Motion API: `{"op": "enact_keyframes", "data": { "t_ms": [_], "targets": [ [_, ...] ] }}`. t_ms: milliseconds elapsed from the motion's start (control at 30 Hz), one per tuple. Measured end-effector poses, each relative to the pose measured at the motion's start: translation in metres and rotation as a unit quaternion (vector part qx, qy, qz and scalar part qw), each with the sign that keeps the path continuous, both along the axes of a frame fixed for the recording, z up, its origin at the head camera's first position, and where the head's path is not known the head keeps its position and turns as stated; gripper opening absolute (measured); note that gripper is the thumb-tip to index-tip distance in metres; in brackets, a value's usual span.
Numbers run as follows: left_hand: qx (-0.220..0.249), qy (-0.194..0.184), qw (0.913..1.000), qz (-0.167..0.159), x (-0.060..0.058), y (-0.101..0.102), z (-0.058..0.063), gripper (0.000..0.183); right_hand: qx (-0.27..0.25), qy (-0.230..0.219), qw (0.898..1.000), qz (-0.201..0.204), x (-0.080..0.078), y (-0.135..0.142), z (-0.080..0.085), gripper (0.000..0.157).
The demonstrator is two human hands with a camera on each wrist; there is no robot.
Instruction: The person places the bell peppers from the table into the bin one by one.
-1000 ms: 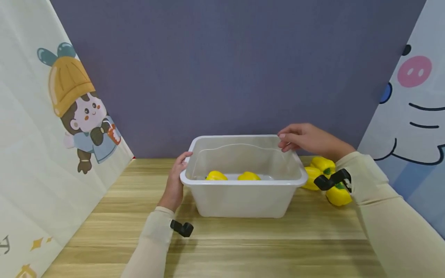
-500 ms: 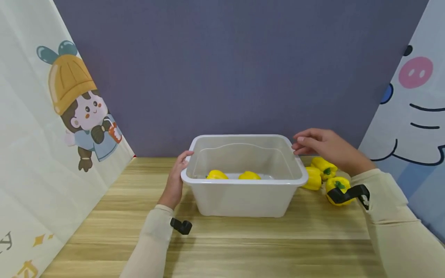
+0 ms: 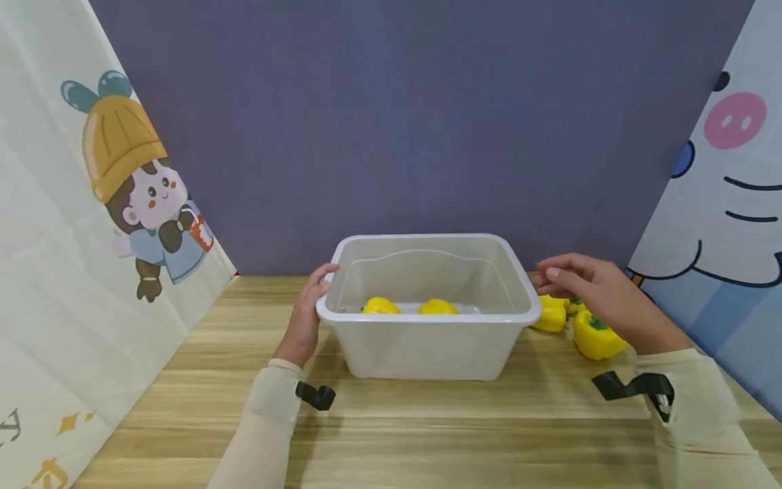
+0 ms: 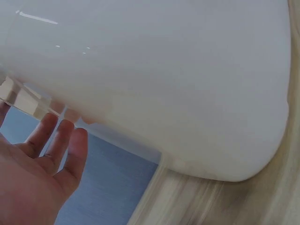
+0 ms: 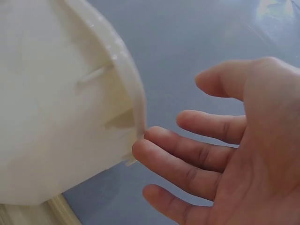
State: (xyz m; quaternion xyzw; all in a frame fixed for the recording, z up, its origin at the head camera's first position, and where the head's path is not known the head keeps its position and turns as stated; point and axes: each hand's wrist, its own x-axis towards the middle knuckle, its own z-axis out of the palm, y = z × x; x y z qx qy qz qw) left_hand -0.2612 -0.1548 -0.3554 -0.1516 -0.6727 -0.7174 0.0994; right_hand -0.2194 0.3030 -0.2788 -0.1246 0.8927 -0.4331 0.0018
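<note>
A pale grey plastic bin (image 3: 427,350) stands in the middle of the table, its mouth upward. Inside it lie two yellow bell peppers (image 3: 438,307), their lower parts hidden by the front wall. My left hand (image 3: 307,314) grips the bin's left rim; the left wrist view shows its fingers (image 4: 75,152) bent under the rim against the outer wall. To the right of the bin is my right hand (image 3: 601,295), loosely bent and holding nothing. Below it sit more yellow bell peppers (image 3: 597,338), partly covered by that hand. In the right wrist view its fingers (image 5: 187,173) are close to the rim.
A wood-grain table (image 3: 440,435) carries everything. Behind the bin rises a dark blue-grey panel (image 3: 415,129). White printed sheets with cartoon figures flank it on the left (image 3: 43,224) and right (image 3: 745,244).
My right hand has moved from above the bin's right rear corner, rightward and down, to beside the bin near the outside peppers. The left hand stays on the rim.
</note>
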Motion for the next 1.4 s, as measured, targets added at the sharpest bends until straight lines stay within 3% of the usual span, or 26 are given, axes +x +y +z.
{"op": "enact_keyframes", "data": {
  "t_ms": [267, 600, 967, 1233, 1400],
  "targets": [
    [-0.010, -0.030, 0.9993, -0.021, 0.001, 0.000, 0.004, 0.047, 0.005, 0.040, 0.999, -0.003, 0.004, 0.006, -0.015, 0.050],
    [-0.011, -0.040, 0.9984, -0.039, 0.000, 0.000, 0.007, 0.057, 0.025, 0.020, 0.999, -0.011, -0.006, 0.022, -0.019, 0.051],
    [-0.013, -0.036, 0.9989, -0.026, 0.001, -0.002, 0.006, 0.053, 0.022, 0.033, 0.999, -0.021, -0.013, 0.050, -0.032, 0.049],
    [-0.015, -0.033, 0.9989, -0.029, 0.002, -0.003, 0.007, 0.053, 0.094, 0.014, 0.995, -0.043, -0.016, 0.067, -0.032, 0.059],
    [-0.017, -0.031, 0.9990, -0.028, 0.003, -0.001, 0.006, 0.052, 0.097, 0.019, 0.994, -0.048, -0.014, 0.082, -0.036, 0.056]
  ]
}}
